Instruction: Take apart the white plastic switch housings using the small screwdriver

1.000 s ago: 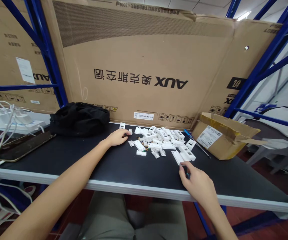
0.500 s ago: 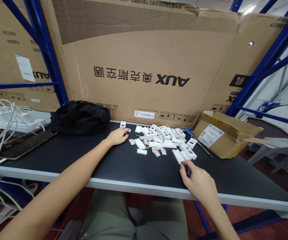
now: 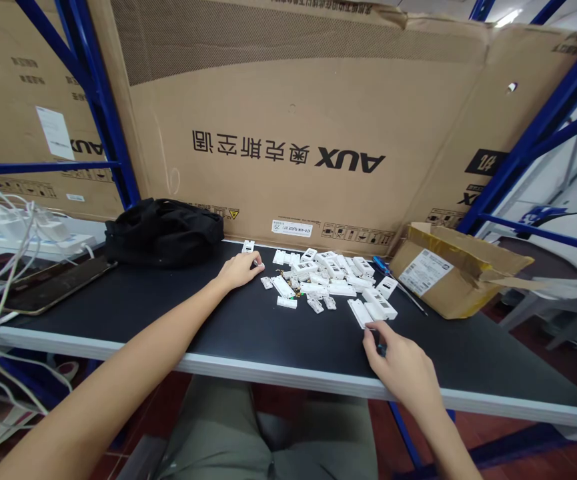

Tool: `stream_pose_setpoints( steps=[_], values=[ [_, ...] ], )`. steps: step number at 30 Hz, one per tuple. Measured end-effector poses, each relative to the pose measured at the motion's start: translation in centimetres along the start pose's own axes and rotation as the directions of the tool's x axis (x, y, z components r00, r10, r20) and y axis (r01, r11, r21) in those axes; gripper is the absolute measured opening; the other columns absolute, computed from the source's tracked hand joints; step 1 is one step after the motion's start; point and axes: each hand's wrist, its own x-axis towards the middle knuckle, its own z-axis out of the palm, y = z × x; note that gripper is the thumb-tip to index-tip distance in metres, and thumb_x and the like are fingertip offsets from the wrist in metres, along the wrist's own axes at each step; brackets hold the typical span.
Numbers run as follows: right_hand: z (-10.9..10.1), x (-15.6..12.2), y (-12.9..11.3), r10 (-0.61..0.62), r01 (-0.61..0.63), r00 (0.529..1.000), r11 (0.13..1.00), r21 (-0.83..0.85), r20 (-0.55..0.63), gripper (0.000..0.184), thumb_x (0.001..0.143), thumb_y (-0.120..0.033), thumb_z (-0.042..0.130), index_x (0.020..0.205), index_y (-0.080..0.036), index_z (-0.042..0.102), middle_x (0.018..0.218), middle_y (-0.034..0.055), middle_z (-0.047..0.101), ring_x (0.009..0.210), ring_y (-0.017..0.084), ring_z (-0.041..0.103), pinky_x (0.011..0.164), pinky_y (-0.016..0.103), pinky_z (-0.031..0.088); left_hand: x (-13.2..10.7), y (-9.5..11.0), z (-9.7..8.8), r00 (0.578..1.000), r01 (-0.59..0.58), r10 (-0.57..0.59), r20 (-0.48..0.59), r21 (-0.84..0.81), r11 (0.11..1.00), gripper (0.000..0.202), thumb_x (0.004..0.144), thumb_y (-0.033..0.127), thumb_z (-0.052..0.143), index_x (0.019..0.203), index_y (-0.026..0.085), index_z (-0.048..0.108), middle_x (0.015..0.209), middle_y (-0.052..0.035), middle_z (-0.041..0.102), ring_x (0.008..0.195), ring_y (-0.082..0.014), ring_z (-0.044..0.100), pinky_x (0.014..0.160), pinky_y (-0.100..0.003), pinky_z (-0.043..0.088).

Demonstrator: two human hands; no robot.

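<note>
Near the back edge of the table, my left hand (image 3: pixel 238 271) is closed in a pinch, with a small white plastic piece (image 3: pixel 260 265) showing at its fingertips. Just behind it lies a white casing with a dark slot (image 3: pixel 248 247). My right hand (image 3: pixel 404 360) rests by the front right, fingers curled. A small dark bluish thing (image 3: pixel 381 349) shows between its thumb and fingers, mostly hidden. Its fingertips touch the near end of a flat white plastic cover (image 3: pixel 359 313). Between the hands spreads a heap of white plastic casings (image 3: pixel 325 270).
A screwdriver with a blue handle (image 3: pixel 380 264) lies right of the heap, beside an open cardboard box (image 3: pixel 448 280). A black bag (image 3: pixel 165 230) sits at the back left, near phones (image 3: pixel 58 283) and tangled white cables (image 3: pixel 15 267). A large carton (image 3: pixel 288 100) stands behind the table.
My left hand has shifted slightly right, its fingers drawn closer around the small white piece. The right hand stays by the flat cover. The whole view has shifted a little.
</note>
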Motion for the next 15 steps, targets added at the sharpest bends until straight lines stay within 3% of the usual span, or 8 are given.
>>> stream_pose_setpoints(
  steps=[6, 15],
  values=[
    [0.08, -0.04, 0.08, -0.007, 0.007, 1.000, 1.000, 0.004, -0.017, 0.027, 0.098, -0.035, 0.047, 0.109, -0.025, 0.070, 0.086, 0.0050, 0.078, 0.074, 0.025, 0.074, 0.059, 0.029, 0.038, 0.14, -0.33, 0.23, 0.997, 0.034, -0.036, -0.066, -0.026, 0.999, 0.034, 0.099, 0.037, 0.063, 0.127, 0.016, 0.062, 0.125, -0.0105, 0.065, 0.105, -0.0230, 0.067, 0.090, -0.044, 0.059],
    [0.07, 0.01, 0.10, -0.008, 0.008, 1.000, 1.000, -0.002, -0.009, 0.028, 0.098, -0.035, 0.047, 0.109, -0.024, 0.070, 0.085, 0.0055, 0.079, 0.074, 0.025, 0.074, 0.058, 0.029, 0.037, 0.09, -0.35, 0.33, 0.990, -0.109, 0.102, -0.099, -0.062, 0.992, 0.030, 0.101, 0.035, 0.061, 0.126, 0.018, 0.063, 0.128, -0.0107, 0.064, 0.107, -0.0224, 0.066, 0.092, -0.043, 0.058]
  ],
)
